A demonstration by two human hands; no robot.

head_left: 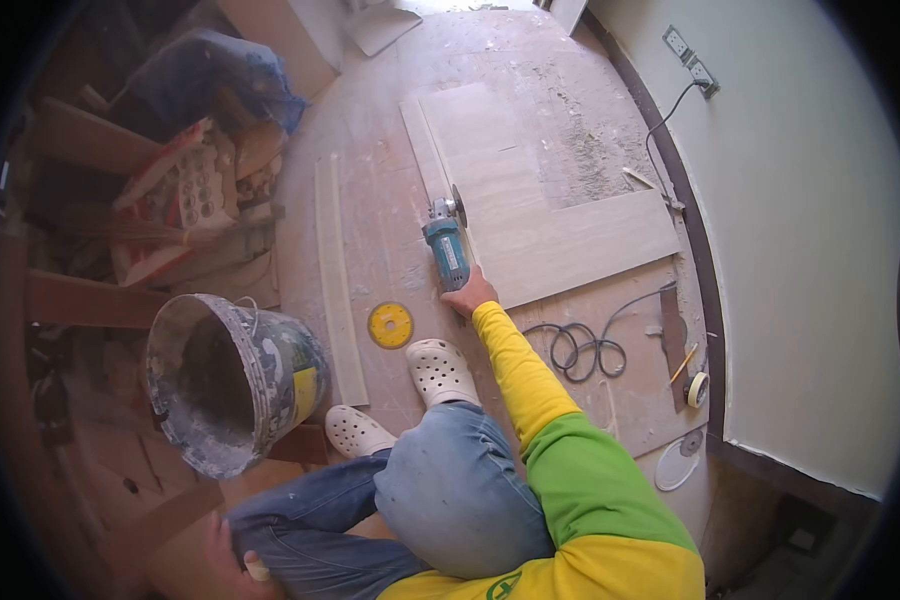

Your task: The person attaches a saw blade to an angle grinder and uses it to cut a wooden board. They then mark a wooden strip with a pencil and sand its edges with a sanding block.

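Observation:
My right hand (470, 293), at the end of a yellow and green sleeve, is wrapped round the rear of a teal angle grinder (448, 250). The grinder's disc stands upright at the edge of a pale L-shaped tile (530, 225), beside a narrow strip (425, 145) along the tile's left side. My left hand (228, 560) is low at the left, by my knee. It is dim and blurred, and a small pale object shows near its fingers; whether it is held is unclear.
A yellow disc (391, 325) lies left of my shoe. Further left are a dirty bucket (295, 370) and a long strip (338, 280). Coiled cable (590, 350), a pencil (683, 364) and a tape roll (698, 390) lie at right, near the wall sockets (692, 62).

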